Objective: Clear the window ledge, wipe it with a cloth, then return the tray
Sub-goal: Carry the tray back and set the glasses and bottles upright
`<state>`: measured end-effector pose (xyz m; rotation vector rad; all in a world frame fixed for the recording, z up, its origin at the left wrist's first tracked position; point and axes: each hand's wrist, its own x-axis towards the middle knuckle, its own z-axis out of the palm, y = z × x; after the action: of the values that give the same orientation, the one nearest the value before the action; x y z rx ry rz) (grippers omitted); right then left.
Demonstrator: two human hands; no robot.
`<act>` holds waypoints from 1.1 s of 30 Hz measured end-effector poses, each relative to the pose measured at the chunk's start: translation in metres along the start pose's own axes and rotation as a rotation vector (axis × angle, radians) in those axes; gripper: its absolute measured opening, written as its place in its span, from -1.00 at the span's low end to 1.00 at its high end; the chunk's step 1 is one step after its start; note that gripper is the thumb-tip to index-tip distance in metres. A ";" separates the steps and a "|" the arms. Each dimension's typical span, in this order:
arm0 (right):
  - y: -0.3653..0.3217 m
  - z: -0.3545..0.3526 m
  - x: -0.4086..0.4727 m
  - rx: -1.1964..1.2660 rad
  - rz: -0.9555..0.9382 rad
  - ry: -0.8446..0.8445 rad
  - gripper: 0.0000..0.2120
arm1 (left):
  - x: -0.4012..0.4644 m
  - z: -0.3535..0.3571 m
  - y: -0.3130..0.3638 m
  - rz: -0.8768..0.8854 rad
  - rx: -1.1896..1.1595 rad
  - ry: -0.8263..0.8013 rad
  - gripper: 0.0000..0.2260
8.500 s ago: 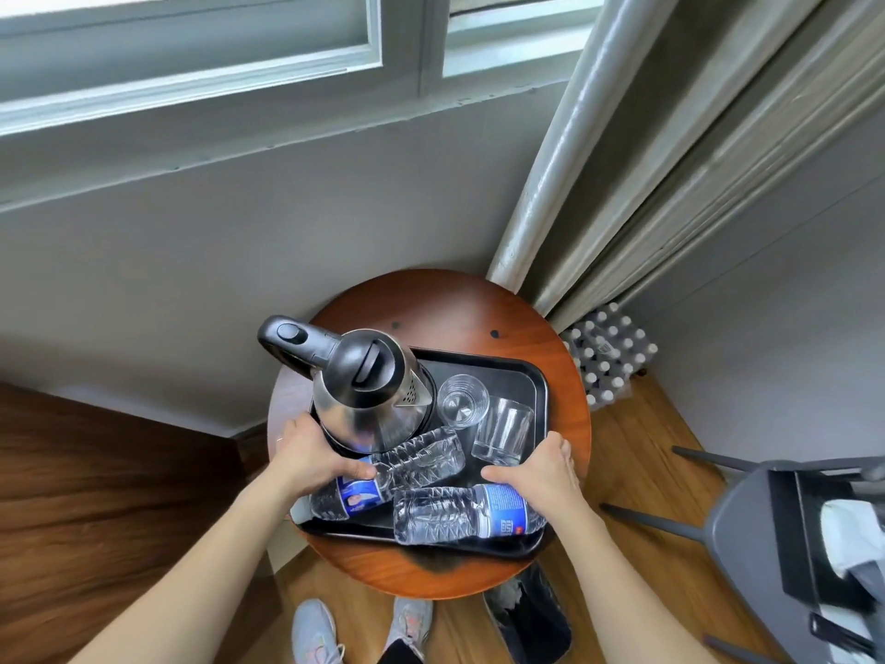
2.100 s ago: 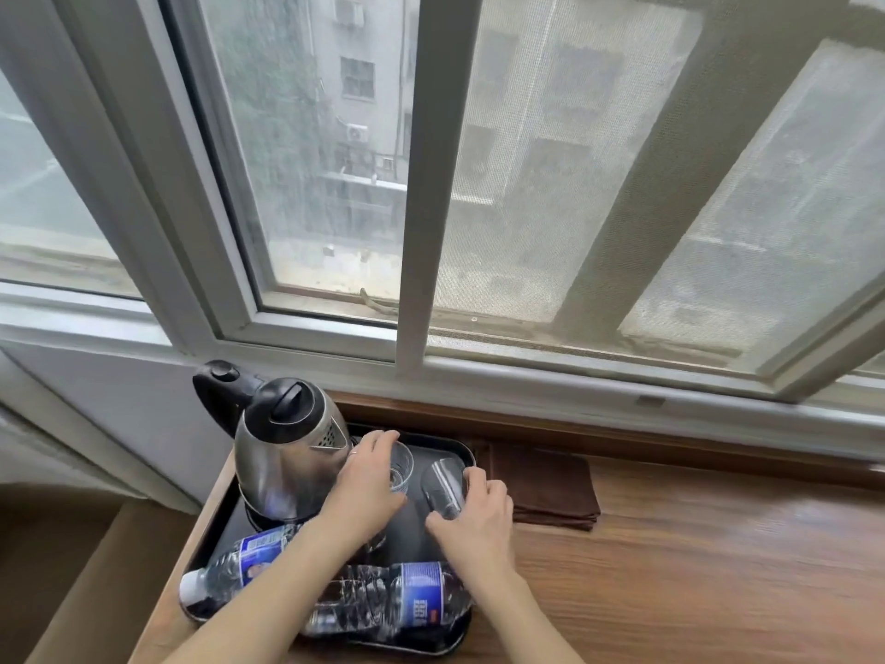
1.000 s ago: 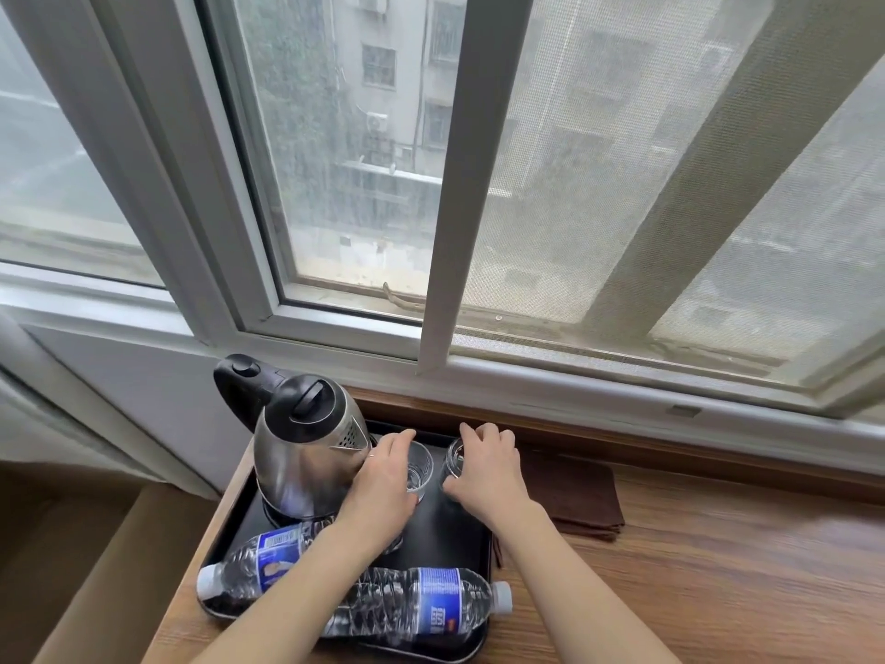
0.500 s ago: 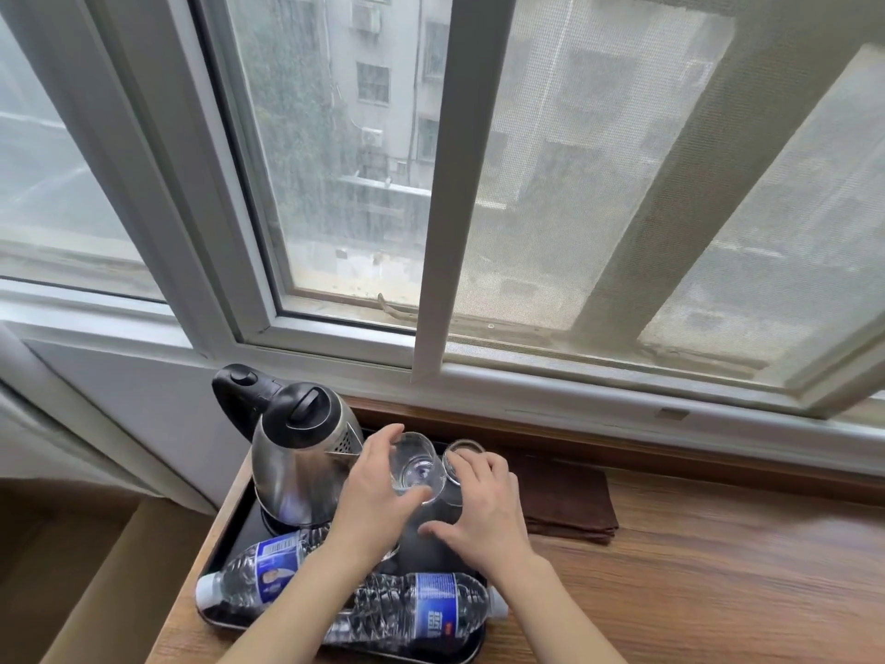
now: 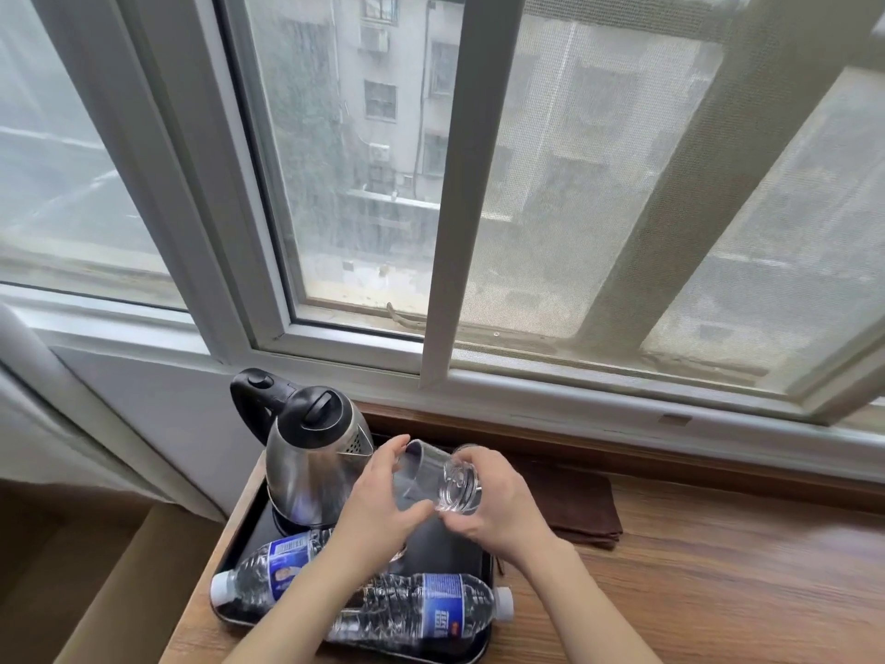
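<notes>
A black tray (image 5: 443, 546) rests on the left end of the wooden window ledge (image 5: 694, 596). On it stand a steel kettle (image 5: 311, 464) and two water bottles lying flat, one at the left (image 5: 268, 570) and one along the front (image 5: 424, 611). My left hand (image 5: 378, 508) holds a clear drinking glass (image 5: 433, 476) tipped on its side above the tray. My right hand (image 5: 498, 505) closes around that glass's base. The rim of a second glass (image 5: 465, 448) peeks out behind my right fingers. A folded brown cloth (image 5: 572, 508) lies right of the tray.
The grey window frame (image 5: 440, 371) runs close behind the ledge, with a dark wooden strip at its foot. The ledge's left end drops off beside the tray. Bare wood stretches to the right of the cloth.
The tray came from the round table to the ledge. Over the last second my left hand lifted one glass off the tray and tipped it sideways, and my right hand moved onto its base.
</notes>
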<state>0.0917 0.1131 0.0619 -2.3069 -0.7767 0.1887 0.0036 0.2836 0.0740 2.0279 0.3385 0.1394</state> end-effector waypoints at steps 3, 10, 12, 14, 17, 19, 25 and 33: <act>-0.004 -0.011 0.004 0.039 -0.011 -0.057 -0.43 | 0.004 -0.003 0.000 0.045 0.101 -0.021 -0.29; -0.015 -0.017 0.025 0.006 -0.084 -0.135 -0.30 | 0.014 0.003 -0.012 0.096 0.251 -0.061 -0.31; -0.017 -0.012 0.030 -0.011 -0.087 -0.132 -0.29 | 0.017 0.006 -0.014 0.094 0.239 -0.051 -0.35; -0.018 -0.007 0.035 -0.025 -0.087 -0.130 -0.30 | 0.021 0.008 -0.016 0.098 0.217 -0.038 -0.37; -0.017 0.000 0.041 -0.039 -0.077 -0.139 -0.30 | 0.026 0.012 -0.017 0.068 0.200 -0.015 -0.37; -0.015 0.003 0.045 -0.049 -0.076 -0.143 -0.31 | 0.029 0.014 -0.019 0.041 0.177 -0.008 -0.39; -0.009 0.014 0.055 -0.090 -0.065 -0.163 -0.31 | 0.039 0.019 -0.027 -0.014 0.143 -0.005 -0.48; 0.001 0.024 0.062 -0.127 -0.050 -0.178 -0.32 | 0.050 0.027 -0.036 -0.075 0.176 -0.044 -0.43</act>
<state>0.1347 0.1622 0.0476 -2.4106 -0.9591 0.3350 0.0512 0.2909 0.0278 2.1853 0.4114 0.0189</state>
